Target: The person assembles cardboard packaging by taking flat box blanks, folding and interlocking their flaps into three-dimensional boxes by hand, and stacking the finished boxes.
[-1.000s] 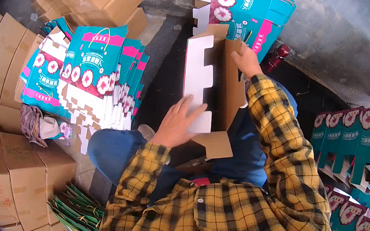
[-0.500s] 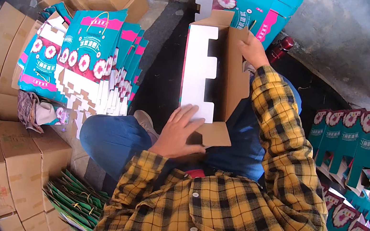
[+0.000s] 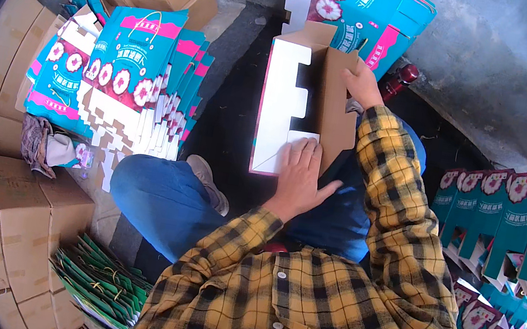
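A folding carton (image 3: pixel 278 108), white along its notched left flap and brown inside, stands unfolded over my lap. My left hand (image 3: pixel 304 174) lies with fingers stretched over its near end, pressing a folded-in end flap there. At the far right edge, my right hand (image 3: pixel 364 86) grips the carton's brown wall, thumb toward the inside. The carton's far end flap stands up, and its inside is dark. Just beyond it lie flat printed teal cartons (image 3: pixel 371 9) with pink bands.
Flat teal cartons (image 3: pixel 133 54) are stacked at the left, near brown shipping boxes (image 3: pixel 18 208). Green folded packages (image 3: pixel 100 283) lie at lower left. Assembled cartons (image 3: pixel 519 205) stand in rows at right. A dark red flask (image 3: pixel 401 77) is by the wall.
My left hand has moved right onto the carton's near end. The near end flap, which stuck out before, is now folded inward. My right hand keeps its grip.
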